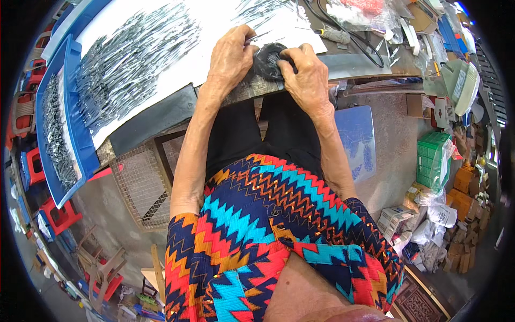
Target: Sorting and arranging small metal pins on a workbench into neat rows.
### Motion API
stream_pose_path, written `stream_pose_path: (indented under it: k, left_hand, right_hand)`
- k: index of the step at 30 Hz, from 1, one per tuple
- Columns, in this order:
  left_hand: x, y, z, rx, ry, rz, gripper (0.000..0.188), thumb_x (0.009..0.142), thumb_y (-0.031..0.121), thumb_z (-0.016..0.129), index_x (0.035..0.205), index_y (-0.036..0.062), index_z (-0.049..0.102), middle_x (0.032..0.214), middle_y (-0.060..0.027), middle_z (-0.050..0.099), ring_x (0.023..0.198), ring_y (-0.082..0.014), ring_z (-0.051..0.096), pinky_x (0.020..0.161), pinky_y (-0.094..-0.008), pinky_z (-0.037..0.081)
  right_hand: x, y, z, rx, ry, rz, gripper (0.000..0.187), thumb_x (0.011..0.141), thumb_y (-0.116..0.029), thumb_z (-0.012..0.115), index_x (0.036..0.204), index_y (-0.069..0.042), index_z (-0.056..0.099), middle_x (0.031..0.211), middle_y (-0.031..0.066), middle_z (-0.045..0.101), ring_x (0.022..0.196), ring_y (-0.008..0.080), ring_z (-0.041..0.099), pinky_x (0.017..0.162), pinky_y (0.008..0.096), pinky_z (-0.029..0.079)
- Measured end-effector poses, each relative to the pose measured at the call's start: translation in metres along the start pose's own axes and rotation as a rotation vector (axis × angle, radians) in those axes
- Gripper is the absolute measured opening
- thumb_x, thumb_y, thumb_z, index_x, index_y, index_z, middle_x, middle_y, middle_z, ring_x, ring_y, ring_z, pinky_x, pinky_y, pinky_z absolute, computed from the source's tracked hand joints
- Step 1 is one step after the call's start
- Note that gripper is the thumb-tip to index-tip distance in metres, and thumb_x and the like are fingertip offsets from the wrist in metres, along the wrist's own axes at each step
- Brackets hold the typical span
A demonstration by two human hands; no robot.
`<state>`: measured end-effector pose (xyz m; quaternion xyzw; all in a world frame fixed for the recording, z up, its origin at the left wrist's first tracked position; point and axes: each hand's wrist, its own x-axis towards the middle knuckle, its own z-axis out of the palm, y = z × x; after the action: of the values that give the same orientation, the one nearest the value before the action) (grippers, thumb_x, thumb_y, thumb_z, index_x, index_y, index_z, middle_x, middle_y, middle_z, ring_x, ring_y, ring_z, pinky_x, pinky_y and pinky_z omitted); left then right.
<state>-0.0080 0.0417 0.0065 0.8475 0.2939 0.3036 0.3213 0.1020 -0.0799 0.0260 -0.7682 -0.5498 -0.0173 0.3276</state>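
Right hand (307, 72) has its fingers clamped on a dark, rough, round pad (268, 60) at the counter (155, 121) edge; left hand (232, 56), just beside it, pinches a thin metal pin (257, 36). Left of the fingers, heaped metal pins (129, 59) cover white sheeting and a blue tray (75, 129). Cluttered floor boxes lie right.

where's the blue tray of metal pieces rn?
Head view, far left: the blue tray runs along the left edge of the white sheet covered in metal pieces, left of the left hand.
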Motion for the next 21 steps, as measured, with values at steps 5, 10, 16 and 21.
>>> stream_pose_path:
  k: [5, 10, 16, 21]
  left_hand:
    - [0.004, -0.004, 0.008, 0.019, -0.035, 0.046, 0.020, 0.074, 0.000, 0.055, 0.095, -0.0008, 0.055, 0.085, -0.0167, 0.061, 0.080, -0.0274, 0.061, 0.070, -0.0337, 0.048]
    - [0.005, -0.003, 0.006, 0.103, -0.100, 0.111, 0.021, 0.074, -0.004, 0.051, 0.094, 0.0005, 0.052, 0.076, -0.0159, 0.059, 0.072, -0.0309, 0.059, 0.065, -0.0372, 0.046]
    - [-0.002, -0.009, -0.001, 0.181, -0.019, 0.149, 0.024, 0.077, 0.000, 0.049, 0.101, 0.0013, 0.046, 0.074, -0.0148, 0.057, 0.071, -0.0279, 0.056, 0.065, -0.0351, 0.045]
    - [-0.010, 0.001, -0.018, -0.337, 0.013, -0.221, 0.034, 0.078, 0.006, 0.051, 0.111, -0.0016, 0.047, 0.079, -0.0088, 0.059, 0.074, -0.0174, 0.057, 0.067, -0.0293, 0.046]
  right_hand:
    - [0.001, -0.001, 0.003, -0.090, -0.012, -0.059, 0.010, 0.072, -0.009, 0.060, 0.079, -0.002, 0.059, 0.079, 0.0142, 0.050, 0.070, 0.0320, 0.057, 0.061, 0.0388, 0.046]
    - [0.002, 0.002, 0.004, -0.129, -0.014, -0.067, 0.008, 0.072, -0.009, 0.060, 0.075, -0.002, 0.056, 0.079, 0.0135, 0.049, 0.068, 0.0309, 0.057, 0.059, 0.0386, 0.046]
    - [0.002, 0.002, 0.005, -0.138, -0.017, -0.100, 0.010, 0.073, -0.009, 0.058, 0.075, -0.001, 0.053, 0.079, 0.0147, 0.049, 0.068, 0.0318, 0.057, 0.059, 0.0391, 0.046]
    - [0.001, 0.008, 0.005, -0.125, -0.015, -0.109, 0.010, 0.074, -0.009, 0.057, 0.077, 0.000, 0.052, 0.080, 0.0155, 0.049, 0.069, 0.0321, 0.057, 0.060, 0.0396, 0.046]
